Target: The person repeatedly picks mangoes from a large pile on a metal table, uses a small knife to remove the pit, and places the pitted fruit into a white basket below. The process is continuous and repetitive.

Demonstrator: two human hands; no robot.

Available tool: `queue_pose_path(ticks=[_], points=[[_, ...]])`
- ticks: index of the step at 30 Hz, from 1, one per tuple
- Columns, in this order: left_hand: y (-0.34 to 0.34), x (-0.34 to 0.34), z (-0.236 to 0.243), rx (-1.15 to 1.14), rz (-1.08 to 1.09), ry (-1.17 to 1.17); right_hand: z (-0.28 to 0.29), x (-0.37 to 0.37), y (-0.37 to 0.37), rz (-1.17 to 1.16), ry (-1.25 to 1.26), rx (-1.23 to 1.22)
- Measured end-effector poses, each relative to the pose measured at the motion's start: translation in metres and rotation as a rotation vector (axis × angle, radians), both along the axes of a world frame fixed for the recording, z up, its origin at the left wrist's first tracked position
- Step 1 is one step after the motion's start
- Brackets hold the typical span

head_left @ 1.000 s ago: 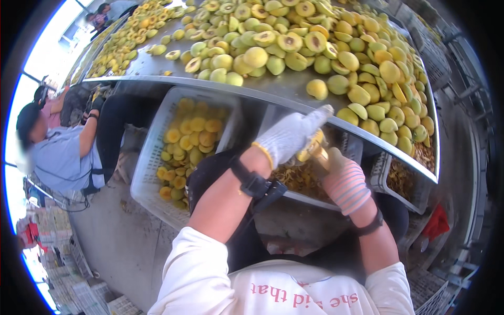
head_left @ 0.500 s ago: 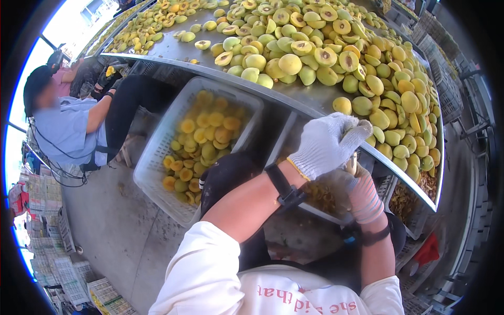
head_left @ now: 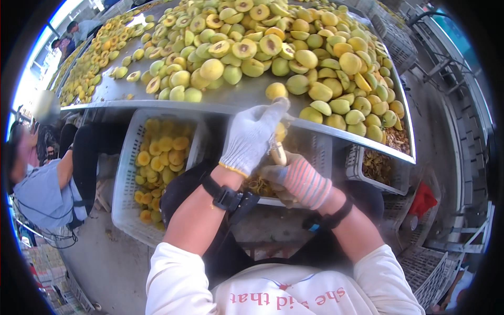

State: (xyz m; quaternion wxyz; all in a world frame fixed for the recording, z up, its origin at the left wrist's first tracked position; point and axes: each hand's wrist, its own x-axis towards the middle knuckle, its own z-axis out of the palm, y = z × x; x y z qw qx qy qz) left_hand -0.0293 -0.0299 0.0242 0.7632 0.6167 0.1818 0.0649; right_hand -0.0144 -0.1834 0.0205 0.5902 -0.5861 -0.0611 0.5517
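My left hand [head_left: 253, 134], in a white knitted glove, is at the table's front edge with its fingers closed. A yellow apricot half [head_left: 281, 131] shows below its fingertips, partly hidden by them. Just beneath it, my right hand [head_left: 304, 181], in a striped glove, grips a small tool with a pale handle [head_left: 278, 153]; its working end is hard to make out. A whole-looking yellow apricot [head_left: 275, 91] lies on the metal table [head_left: 210, 105] right beyond my left fingertips. Many halved green-yellow apricots [head_left: 244, 50], some showing brown centres, are heaped behind it.
Under the table, a white crate [head_left: 123, 194] of yellow apricot halves stands left of my knees. Brown scraps fill a crate [head_left: 375, 168] at right and lie below my hands. A seated co-worker [head_left: 50, 186] is at left; a red cloth [head_left: 422, 199] hangs at right.
The view has swung, so the table and crates sit further left. My hands stay close together at the table edge, and the yellow fruit piece between them now shows more plainly.
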Motion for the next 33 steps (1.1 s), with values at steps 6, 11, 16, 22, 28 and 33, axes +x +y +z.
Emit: queue_pose_path(ticks=[6, 11, 16, 22, 28, 33], points=[[-0.015, 0.007, -0.020, 0.195, 0.001, -0.222, -0.001, -0.001, -0.015, -0.021, 0.008, 0.082], [-0.035, 0.000, 0.002, 0.553, 0.187, -0.378, -0.066, 0.003, 0.004, -0.097, -0.878, -0.015], [-0.025, -0.007, -0.001, 0.114, 0.178, -0.160, -0.026, 0.004, 0.007, 0.014, -0.588, -0.093], [-0.014, 0.002, -0.007, -0.012, -0.011, -0.082, 0.001, 0.002, -0.017, 0.061, 0.048, 0.129], [-0.007, -0.004, 0.015, 0.032, -0.140, -0.036, 0.000, -0.002, -0.016, 0.074, 0.149, 0.178], [0.005, 0.007, 0.014, 0.266, -0.390, 0.065, -0.003, -0.002, -0.014, 0.100, 0.121, 0.139]])
